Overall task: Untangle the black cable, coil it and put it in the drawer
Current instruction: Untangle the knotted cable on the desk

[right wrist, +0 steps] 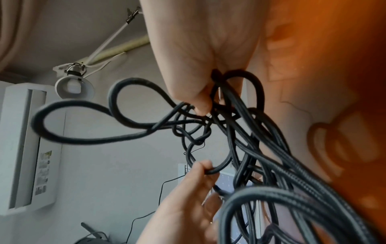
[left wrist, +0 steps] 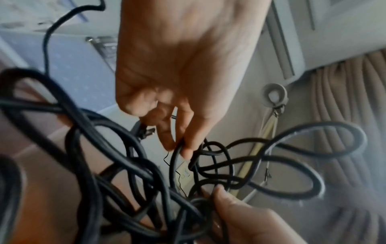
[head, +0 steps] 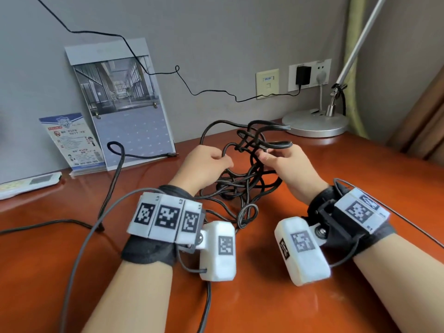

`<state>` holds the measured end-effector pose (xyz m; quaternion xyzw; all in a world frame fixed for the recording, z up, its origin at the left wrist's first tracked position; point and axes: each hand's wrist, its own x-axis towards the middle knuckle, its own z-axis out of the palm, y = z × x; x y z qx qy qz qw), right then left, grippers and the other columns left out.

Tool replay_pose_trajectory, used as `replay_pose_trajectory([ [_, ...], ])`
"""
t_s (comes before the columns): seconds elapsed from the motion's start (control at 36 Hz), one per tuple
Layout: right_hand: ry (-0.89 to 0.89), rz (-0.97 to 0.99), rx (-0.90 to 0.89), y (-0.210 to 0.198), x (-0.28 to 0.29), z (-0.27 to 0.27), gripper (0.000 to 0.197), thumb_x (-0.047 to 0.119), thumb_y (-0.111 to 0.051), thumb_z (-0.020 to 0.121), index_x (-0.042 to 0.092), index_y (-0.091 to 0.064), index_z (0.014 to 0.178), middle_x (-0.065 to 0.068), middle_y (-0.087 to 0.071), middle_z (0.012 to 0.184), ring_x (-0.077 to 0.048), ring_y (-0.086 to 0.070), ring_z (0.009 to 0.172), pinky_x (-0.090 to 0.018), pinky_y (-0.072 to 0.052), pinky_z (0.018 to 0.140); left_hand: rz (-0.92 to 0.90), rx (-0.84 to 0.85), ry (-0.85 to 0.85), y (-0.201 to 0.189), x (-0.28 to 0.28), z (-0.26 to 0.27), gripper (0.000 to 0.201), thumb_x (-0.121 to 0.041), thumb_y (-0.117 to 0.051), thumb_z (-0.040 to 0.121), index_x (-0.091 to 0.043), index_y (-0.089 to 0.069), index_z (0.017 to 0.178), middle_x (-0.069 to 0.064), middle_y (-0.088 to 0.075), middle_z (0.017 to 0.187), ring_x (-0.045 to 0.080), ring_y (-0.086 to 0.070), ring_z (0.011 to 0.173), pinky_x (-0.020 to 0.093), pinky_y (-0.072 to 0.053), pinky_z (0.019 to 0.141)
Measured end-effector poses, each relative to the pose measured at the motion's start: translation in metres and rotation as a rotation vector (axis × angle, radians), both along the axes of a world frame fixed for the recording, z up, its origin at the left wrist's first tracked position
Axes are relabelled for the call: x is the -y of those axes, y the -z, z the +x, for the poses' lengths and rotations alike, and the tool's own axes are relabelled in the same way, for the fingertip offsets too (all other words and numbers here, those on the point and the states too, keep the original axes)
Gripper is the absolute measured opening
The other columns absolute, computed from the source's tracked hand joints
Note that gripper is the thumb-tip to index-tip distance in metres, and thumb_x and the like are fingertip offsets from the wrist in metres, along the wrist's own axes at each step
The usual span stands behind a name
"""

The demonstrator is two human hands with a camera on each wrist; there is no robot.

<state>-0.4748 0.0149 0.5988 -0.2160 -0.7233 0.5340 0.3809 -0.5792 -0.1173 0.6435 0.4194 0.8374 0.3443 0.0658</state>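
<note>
A tangled black cable (head: 278, 144) hangs in a knotted bundle between both hands above the reddish desk (head: 336, 179). My left hand (head: 225, 162) pinches one loop on the bundle's left side; the left wrist view shows its fingertips (left wrist: 183, 148) closed on a strand of the cable (left wrist: 334, 125). My right hand (head: 264, 156) grips several strands on the right, with the thumb (right wrist: 201, 102) pressed on the cable (right wrist: 94, 140). Lower loops trail onto the desk. One plug end (head: 171, 155) lies by the calendar. No drawer is in view.
A desk calendar (head: 127, 104), a leaflet (head: 72, 140) and a white remote (head: 28, 182) stand at the back left. A lamp base (head: 314, 122) sits back right under wall sockets with a charger (head: 302, 74). Grey wrist-camera leads cross the near desk.
</note>
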Motion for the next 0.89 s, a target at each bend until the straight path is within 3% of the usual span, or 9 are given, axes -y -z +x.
replay_pose_trajectory([
  [0.11,0.021,0.05,-0.006,0.002,-0.002,-0.004,0.008,0.014,-0.06,0.089,0.019,-0.063,0.084,-0.001,-0.066,0.089,-0.027,-0.063,0.094,-0.044,-0.052,0.088,0.248,0.35,-0.011,-0.004,-0.001,0.003,0.022,-0.015,-0.051,0.092,-0.005,-0.065,0.08,0.006,-0.056,0.083,0.017,-0.049,0.074,0.03,-0.045,0.066],
  [0.17,-0.008,0.047,-0.033,0.001,0.0,-0.005,0.021,0.007,-0.056,0.091,0.021,-0.061,0.076,0.0,-0.062,0.081,-0.022,-0.063,0.08,-0.032,-0.054,0.066,0.417,0.585,-0.009,-0.007,-0.001,0.005,0.021,-0.008,-0.046,0.095,-0.011,-0.059,0.078,0.004,-0.06,0.082,0.018,-0.055,0.083,0.031,-0.049,0.077],
  [0.25,0.008,0.058,-0.039,0.001,0.003,-0.008,0.012,0.007,-0.055,0.092,0.015,-0.061,0.086,-0.003,-0.059,0.081,-0.015,-0.056,0.065,-0.022,-0.046,0.049,0.52,0.719,-0.008,-0.009,0.0,0.006,0.026,-0.008,-0.04,0.096,-0.015,-0.05,0.073,-0.004,-0.049,0.061,0.016,-0.057,0.065,0.029,-0.047,0.077],
  [0.39,0.079,0.015,-0.025,0.006,-0.005,-0.009,0.018,0.014,-0.058,0.092,0.006,-0.057,0.108,0.0,-0.056,0.088,-0.014,-0.052,0.061,-0.021,-0.041,0.046,0.471,0.476,-0.019,-0.012,0.004,0.003,0.028,-0.01,-0.044,0.095,-0.012,-0.055,0.07,-0.011,-0.029,0.044,0.006,-0.029,0.037,0.025,-0.039,0.052],
  [0.5,0.091,0.018,-0.038,0.004,-0.006,-0.006,0.014,0.013,-0.058,0.092,0.011,-0.06,0.105,0.0,-0.059,0.093,-0.01,-0.051,0.067,-0.018,-0.039,0.044,0.257,-0.095,-0.105,-0.018,0.012,-0.001,0.03,-0.028,-0.055,0.092,-0.021,-0.066,0.065,-0.011,-0.055,0.06,0.001,-0.044,0.052,0.011,-0.033,0.051],
  [0.56,0.083,0.012,-0.027,0.005,-0.007,-0.006,0.01,0.011,-0.058,0.092,0.018,-0.06,0.099,0.002,-0.058,0.09,-0.01,-0.05,0.068,-0.018,-0.039,0.045,0.105,-0.133,-0.117,-0.023,0.017,-0.002,0.031,-0.037,-0.058,0.089,-0.019,-0.066,0.064,-0.012,-0.058,0.065,-0.001,-0.047,0.057,0.011,-0.033,0.053],
  [0.72,0.084,0.02,0.034,0.009,-0.011,-0.007,0.011,0.011,-0.057,0.093,0.014,-0.06,0.103,0.002,-0.059,0.09,-0.012,-0.052,0.067,-0.021,-0.04,0.05,-0.219,0.412,0.017,-0.027,0.032,-0.008,0.027,-0.031,-0.06,0.091,-0.01,-0.059,0.075,-0.006,-0.059,0.05,0.009,-0.046,0.053,0.021,-0.047,0.06],
  [0.81,0.131,0.01,0.046,0.012,-0.014,-0.006,0.005,0.011,-0.054,0.093,0.007,-0.058,0.094,0.001,-0.05,0.075,-0.018,-0.048,0.069,-0.026,-0.042,0.056,0.082,0.746,0.141,-0.024,0.033,-0.012,0.032,-0.028,-0.055,0.091,-0.017,-0.047,0.062,-0.004,-0.064,0.064,0.013,-0.056,0.072,0.033,-0.05,0.084],
  [0.89,0.15,-0.04,0.061,0.016,-0.02,-0.005,0.011,0.013,-0.055,0.093,0.008,-0.056,0.083,0.0,-0.046,0.069,-0.021,-0.045,0.074,-0.035,-0.038,0.068,0.471,1.096,0.266,-0.026,0.033,-0.01,0.02,-0.028,-0.054,0.079,-0.017,-0.05,0.063,0.0,-0.063,0.066,0.025,-0.063,0.092,0.04,-0.048,0.084],
])
